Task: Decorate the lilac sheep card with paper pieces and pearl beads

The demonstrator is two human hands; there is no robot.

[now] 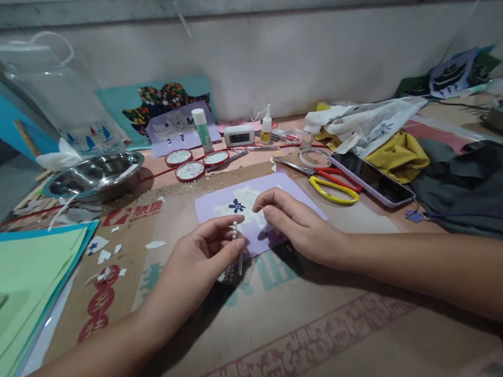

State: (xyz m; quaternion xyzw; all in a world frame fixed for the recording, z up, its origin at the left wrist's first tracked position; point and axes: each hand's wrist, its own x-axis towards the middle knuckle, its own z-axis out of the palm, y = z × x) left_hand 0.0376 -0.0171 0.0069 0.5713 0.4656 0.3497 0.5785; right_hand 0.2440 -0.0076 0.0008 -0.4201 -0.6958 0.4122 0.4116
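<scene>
Over a lilac sheet (302, 197), my two hands are close together, fingertips a short gap apart. My left hand (204, 248) pinches a short row of small white pearl beads (234, 228) between thumb and fingers. A thin pale strip hangs below that thumb. On the sheet lies a cream cut-out shape (247, 196) with a dark blue flower (236, 205) on it. My right hand (301, 225) is closed in a pinch above the sheet's right part; whatever is between its fingertips is too small to make out.
Yellow-and-red-handled scissors (333, 190) and a phone (372, 178) lie to the right, near cloth pieces (397, 158). Behind stand red-rimmed dishes (190, 171), a glue stick (201, 130), a small clock (239, 135) and a glue bottle (266, 125). A metal bowl (95, 176) and coloured paper (19, 265) are left.
</scene>
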